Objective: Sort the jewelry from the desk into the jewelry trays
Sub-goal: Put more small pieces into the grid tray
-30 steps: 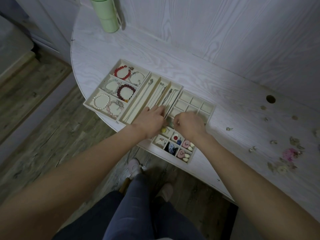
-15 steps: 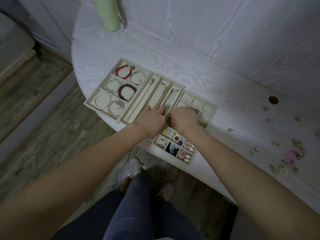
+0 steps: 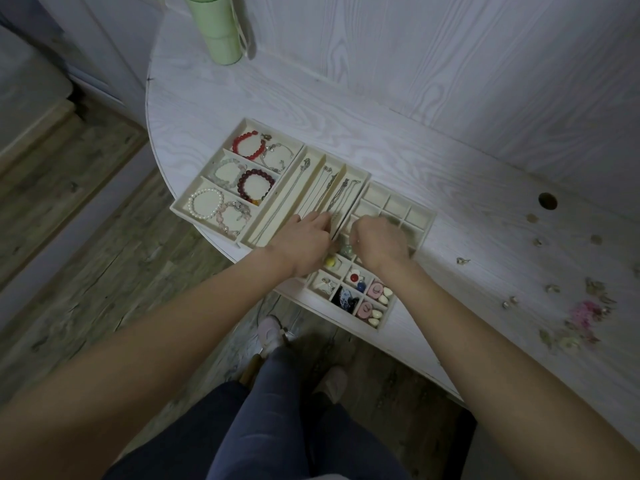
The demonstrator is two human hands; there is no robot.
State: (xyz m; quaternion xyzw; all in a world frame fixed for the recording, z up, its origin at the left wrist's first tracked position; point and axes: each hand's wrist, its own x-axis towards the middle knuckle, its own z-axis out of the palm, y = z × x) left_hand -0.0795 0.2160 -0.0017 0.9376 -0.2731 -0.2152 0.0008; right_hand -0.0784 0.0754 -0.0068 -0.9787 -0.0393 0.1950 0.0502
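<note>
Working over the seam between the cream three-channel necklace tray [image 3: 356,174] and the cream gridded small-cell tray [image 3: 424,216]: left hand [image 3: 304,240] flat, fingers spread along thin silver chains [image 3: 341,197]; right hand [image 3: 379,244] curled knuckles-up, grip cannot be told, nothing visibly pinched. Risking snagged, tangled chains or a nudged tray near the rounded edge of the white wood-grain desk [image 3: 277,98]. Glossy beaded bracelets [image 3: 254,183] in the left tray. Small loose metallic pieces [image 3: 550,289] waiting well apart, rightward.
</note>
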